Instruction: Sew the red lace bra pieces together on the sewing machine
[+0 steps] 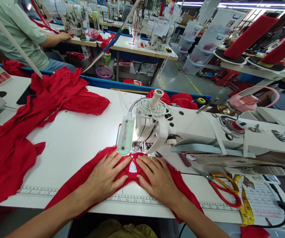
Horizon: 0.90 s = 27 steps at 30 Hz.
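Red fabric (83, 175) lies spread over the sewing table, its upper edge at the needle area of a white sewing machine (142, 127). My left hand (106, 173) rests flat on the fabric, left of the presser foot, fingers stretched out. On the right side, my right hand (156, 177) presses the fabric the same way, fingers extended. Between the two hands a small white patterned triangle (132, 167) shows in the red. A pale green translucent guard (126, 134) hangs in front of the needle and hides part of the stitching spot.
A heap of red fabric (65, 89) covers the table's left. Scissors with orange and red handles (225, 190) lie at right beside a yellow measuring tape (246, 208). Red thread cones (250, 36) stand at upper right. A person in a light green shirt (20, 36) sits at another machine.
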### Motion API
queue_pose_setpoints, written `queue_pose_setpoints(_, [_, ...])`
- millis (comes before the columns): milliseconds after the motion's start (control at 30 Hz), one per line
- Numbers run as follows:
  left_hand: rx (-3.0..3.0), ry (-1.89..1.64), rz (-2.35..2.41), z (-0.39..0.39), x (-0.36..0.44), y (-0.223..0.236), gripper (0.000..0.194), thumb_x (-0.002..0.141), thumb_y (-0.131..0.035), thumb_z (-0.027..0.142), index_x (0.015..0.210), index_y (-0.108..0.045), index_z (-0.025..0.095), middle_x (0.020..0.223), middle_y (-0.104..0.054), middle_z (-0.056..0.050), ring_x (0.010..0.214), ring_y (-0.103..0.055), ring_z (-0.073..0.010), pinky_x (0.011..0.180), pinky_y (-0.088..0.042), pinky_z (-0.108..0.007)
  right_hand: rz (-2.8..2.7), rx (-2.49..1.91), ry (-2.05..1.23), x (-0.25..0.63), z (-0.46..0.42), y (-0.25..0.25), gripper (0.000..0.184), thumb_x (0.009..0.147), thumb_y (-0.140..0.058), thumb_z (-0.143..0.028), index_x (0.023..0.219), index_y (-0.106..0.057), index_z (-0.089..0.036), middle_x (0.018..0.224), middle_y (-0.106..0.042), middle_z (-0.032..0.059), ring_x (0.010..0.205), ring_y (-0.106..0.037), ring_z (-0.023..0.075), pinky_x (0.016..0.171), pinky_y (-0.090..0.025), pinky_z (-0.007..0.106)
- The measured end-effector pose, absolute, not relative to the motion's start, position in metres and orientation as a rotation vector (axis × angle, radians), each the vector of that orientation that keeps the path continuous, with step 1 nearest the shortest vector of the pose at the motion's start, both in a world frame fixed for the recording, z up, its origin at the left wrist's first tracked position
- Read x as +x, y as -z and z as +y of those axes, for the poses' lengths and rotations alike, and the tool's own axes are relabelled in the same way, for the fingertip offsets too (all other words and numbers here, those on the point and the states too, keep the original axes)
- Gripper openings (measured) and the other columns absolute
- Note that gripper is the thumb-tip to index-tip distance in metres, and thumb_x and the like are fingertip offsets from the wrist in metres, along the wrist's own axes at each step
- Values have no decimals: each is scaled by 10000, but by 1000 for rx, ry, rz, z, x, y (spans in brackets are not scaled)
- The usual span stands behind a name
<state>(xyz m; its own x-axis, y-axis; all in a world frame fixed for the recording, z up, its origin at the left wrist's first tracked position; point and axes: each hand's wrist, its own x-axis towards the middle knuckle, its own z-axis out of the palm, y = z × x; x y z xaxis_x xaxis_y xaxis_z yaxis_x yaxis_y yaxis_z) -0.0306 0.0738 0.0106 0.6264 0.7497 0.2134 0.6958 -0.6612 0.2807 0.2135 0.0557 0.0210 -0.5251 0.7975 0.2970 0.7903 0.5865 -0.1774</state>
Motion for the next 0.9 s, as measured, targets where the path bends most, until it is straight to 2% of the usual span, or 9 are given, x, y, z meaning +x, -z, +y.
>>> queue_pose_setpoints(100, [2678, -469, 1198, 73, -30, -11, 448, 986, -514, 339, 1422, -546, 242, 1455, -550, -121, 1295, -533, -349, 987, -521, -496, -2492, -1285, -13, 213, 56, -21, 406, 1015, -472, -331, 1390, -569, -209, 1332, -645, 84, 1146, -574, 238, 1030, -348, 416])
queue_pose_setpoints(367, [2690, -474, 1231, 74, -29, -11, 446, 989, -466, 307, 1417, -558, 221, 1419, -584, -127, 1298, -536, -352, 953, -538, -506, -2533, -1287, 9, 213, 57, -25, 400, 1008, -474, -301, 1387, -576, -222, 1328, -637, 91, 1157, -555, 251, 1024, -351, 426])
queue_pose_setpoints(600, [2737, -511, 1220, 73, -30, -11, 439, 989, -486, 306, 1413, -559, 218, 1475, -545, -100, 1387, -454, -337, 1073, -467, -534, -2545, -1294, 19, 212, 56, -27, 392, 1010, -472, -315, 1372, -584, -215, 1352, -625, 91, 1180, -534, 260, 1015, -349, 428])
queue_pose_setpoints(900, [2809, -557, 1169, 73, -29, -13, 441, 1001, -470, 296, 1418, -546, 176, 1535, -473, -127, 1423, -407, -339, 1112, -417, -549, -2579, -1345, 10, 202, 60, -39, 397, 983, -515, -312, 1368, -584, -246, 1316, -623, 100, 1150, -525, 274, 947, -381, 432])
